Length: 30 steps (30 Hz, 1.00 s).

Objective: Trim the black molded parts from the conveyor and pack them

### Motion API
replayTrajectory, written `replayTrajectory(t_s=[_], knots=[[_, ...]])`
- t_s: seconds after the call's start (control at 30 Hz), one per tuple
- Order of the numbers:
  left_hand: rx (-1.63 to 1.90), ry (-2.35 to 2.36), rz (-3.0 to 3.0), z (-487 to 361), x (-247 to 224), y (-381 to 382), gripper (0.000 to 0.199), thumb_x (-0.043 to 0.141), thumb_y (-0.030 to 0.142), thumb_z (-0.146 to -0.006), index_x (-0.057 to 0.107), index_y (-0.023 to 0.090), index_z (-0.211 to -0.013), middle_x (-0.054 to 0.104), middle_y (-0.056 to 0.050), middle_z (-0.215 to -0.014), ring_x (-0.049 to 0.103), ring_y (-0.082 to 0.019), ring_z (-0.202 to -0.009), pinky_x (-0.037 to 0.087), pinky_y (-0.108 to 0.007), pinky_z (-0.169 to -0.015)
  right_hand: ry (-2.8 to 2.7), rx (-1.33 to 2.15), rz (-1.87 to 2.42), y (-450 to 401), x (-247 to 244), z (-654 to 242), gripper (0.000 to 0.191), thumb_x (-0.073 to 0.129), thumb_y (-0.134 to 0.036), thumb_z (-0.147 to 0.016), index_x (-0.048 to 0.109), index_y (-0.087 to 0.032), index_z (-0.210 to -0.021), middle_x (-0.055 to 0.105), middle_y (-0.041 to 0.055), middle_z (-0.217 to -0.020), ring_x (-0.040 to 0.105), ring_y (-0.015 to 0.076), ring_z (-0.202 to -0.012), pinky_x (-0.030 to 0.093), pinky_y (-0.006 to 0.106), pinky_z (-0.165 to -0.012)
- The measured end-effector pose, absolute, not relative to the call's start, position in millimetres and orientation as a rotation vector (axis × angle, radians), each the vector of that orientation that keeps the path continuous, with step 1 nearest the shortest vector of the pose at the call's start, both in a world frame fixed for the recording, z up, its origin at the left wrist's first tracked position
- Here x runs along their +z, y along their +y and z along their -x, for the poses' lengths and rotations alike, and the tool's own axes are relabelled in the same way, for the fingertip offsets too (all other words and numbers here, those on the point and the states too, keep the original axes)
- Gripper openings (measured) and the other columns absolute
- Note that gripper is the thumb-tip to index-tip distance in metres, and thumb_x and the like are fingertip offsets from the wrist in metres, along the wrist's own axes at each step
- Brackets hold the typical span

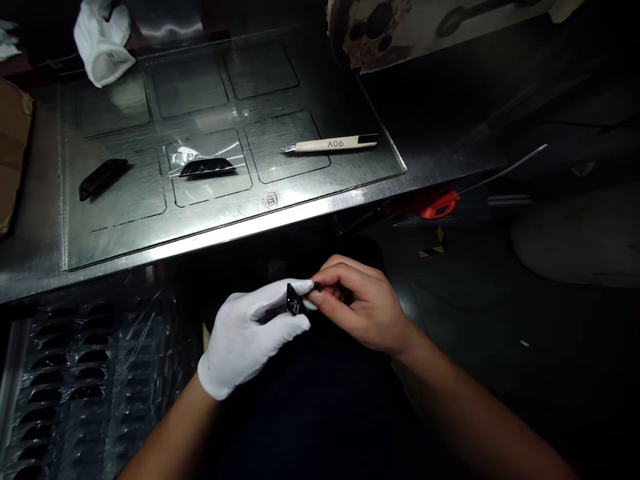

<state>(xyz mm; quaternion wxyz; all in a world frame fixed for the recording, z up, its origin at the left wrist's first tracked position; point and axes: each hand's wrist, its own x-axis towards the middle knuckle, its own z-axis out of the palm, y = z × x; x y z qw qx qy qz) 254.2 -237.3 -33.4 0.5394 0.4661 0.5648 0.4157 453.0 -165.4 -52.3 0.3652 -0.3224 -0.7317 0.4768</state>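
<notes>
My left hand (253, 330), in a white glove, grips a small glossy black plastic part (294, 301) between thumb and fingers, in front of the bench edge. Bare and close beside it, my right hand (360, 300) pinches a tiny black piece (317, 287) between thumb and forefinger. Whether that piece is joined to the part I cannot tell. On the bench sheet lie a black part (103, 179) at the left and another black part (209, 167) with clear film about it. A pale-handled craft knife (330, 144) marked A06 lies to their right.
A clear sheet with outlined rectangles covers the metal bench (280, 217). A white glove (103, 43) lies at the back left, near a cardboard box (13, 150). Lower left stands a plastic tray (113, 407) of several black parts. An orange-handled tool (440, 205) is below the bench edge.
</notes>
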Motion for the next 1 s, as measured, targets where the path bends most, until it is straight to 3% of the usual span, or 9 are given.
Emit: replayTrajectory(t_s=[0.1, 0.17, 0.27, 0.4, 0.47, 0.53, 0.67, 0.87, 1.0], knots=[[1.049, 1.557, -1.126, -261, -39, -237, 0.036, 0.084, 0.032, -0.086, 0.079, 0.032, -0.122, 0.079, 0.001, -0.114, 0.076, -0.02, -0.099, 0.06, -0.025, -0.09, -2.018, 0.752, 0.767, -172, -57, -448, 0.017, 0.072, -0.01, -0.085, 0.069, -0.013, -0.101, 0.068, 0.0062, -0.084, 0.061, 0.0131, -0.073, 0.052, 0.028, -0.064], [1.067, 1.608, -1.012, -264, -43, -237, 0.037, 0.086, 0.033, -0.085, 0.079, 0.031, -0.121, 0.078, 0.001, -0.119, 0.074, -0.02, -0.106, 0.058, -0.025, -0.096, -2.027, 0.754, 0.799, -172, -59, -447, 0.015, 0.07, -0.011, -0.086, 0.069, -0.013, -0.101, 0.069, 0.0068, -0.085, 0.062, 0.0142, -0.074, 0.052, 0.029, -0.065], [1.053, 1.396, -0.752, -265, -47, -238, 0.037, 0.086, 0.031, -0.085, 0.078, 0.027, -0.122, 0.079, -0.003, -0.115, 0.076, -0.021, -0.101, 0.061, -0.027, -0.091, -1.773, 1.447, 0.948, -167, -55, -449, 0.009, 0.073, -0.022, -0.088, 0.069, -0.015, -0.093, 0.065, 0.0024, -0.08, 0.06, 0.0103, -0.066, 0.05, 0.024, -0.058], [1.101, 0.8, -0.545, -266, -47, -242, 0.034, 0.08, 0.035, -0.091, 0.074, 0.023, -0.123, 0.079, -0.008, -0.093, 0.077, -0.027, -0.086, 0.063, -0.032, -0.071, -1.201, 2.249, 0.8, -159, -47, -448, 0.026, 0.08, -0.035, -0.085, 0.065, -0.014, -0.087, 0.066, 0.0004, -0.076, 0.056, 0.0071, -0.057, 0.047, 0.02, -0.052], [1.165, 0.704, -0.497, -267, -47, -243, 0.032, 0.079, 0.035, -0.091, 0.073, 0.024, -0.121, 0.078, -0.007, -0.09, 0.076, -0.025, -0.085, 0.061, -0.029, -0.066, -1.3, 2.102, 0.763, -158, -45, -444, 0.021, 0.076, -0.033, -0.088, 0.066, -0.014, -0.089, 0.067, 0.0021, -0.08, 0.059, 0.0085, -0.062, 0.05, 0.021, -0.056], [1.235, 0.758, -0.464, -265, -47, -244, 0.029, 0.077, 0.032, -0.093, 0.073, 0.024, -0.121, 0.078, -0.006, -0.091, 0.076, -0.022, -0.084, 0.061, -0.027, -0.069, -1.605, 1.631, 0.74, -156, -47, -441, 0.011, 0.074, -0.023, -0.089, 0.069, -0.015, -0.095, 0.07, 0.0043, -0.087, 0.065, 0.0118, -0.074, 0.054, 0.024, -0.065], [1.315, 0.895, -0.45, -252, -49, -241, 0.027, 0.074, 0.031, -0.095, 0.071, 0.025, -0.121, 0.077, -0.007, -0.094, 0.076, -0.022, -0.086, 0.061, -0.029, -0.075, -1.93, 0.789, 0.603, -152, -58, -445, 0.026, 0.075, -0.009, -0.084, 0.068, -0.017, -0.108, 0.074, 0.0068, -0.093, 0.068, 0.016, -0.086, 0.058, 0.031, -0.077], [1.311, 1.008, -0.371, -252, -46, -240, 0.037, 0.082, 0.039, -0.087, 0.067, 0.019, -0.115, 0.073, -0.008, -0.084, 0.073, -0.024, -0.077, 0.056, -0.029, -0.063, -1.861, 0.881, 0.908, -148, -52, -449, 0.024, 0.069, -0.011, -0.086, 0.066, -0.021, -0.108, 0.072, 0.0065, -0.097, 0.071, 0.0169, -0.084, 0.06, 0.028, -0.069], [1.234, 1.088, -0.41, -261, -36, -229, 0.058, 0.087, 0.063, -0.072, 0.072, 0.02, -0.109, 0.072, -0.012, -0.079, 0.073, -0.031, -0.073, 0.054, -0.035, -0.054, -1.857, 0.794, 0.676, -130, -15, -428, 0.021, 0.064, -0.011, -0.083, 0.062, -0.022, -0.1, 0.069, 0.0032, -0.08, 0.069, 0.0158, -0.069, 0.059, 0.028, -0.059]])
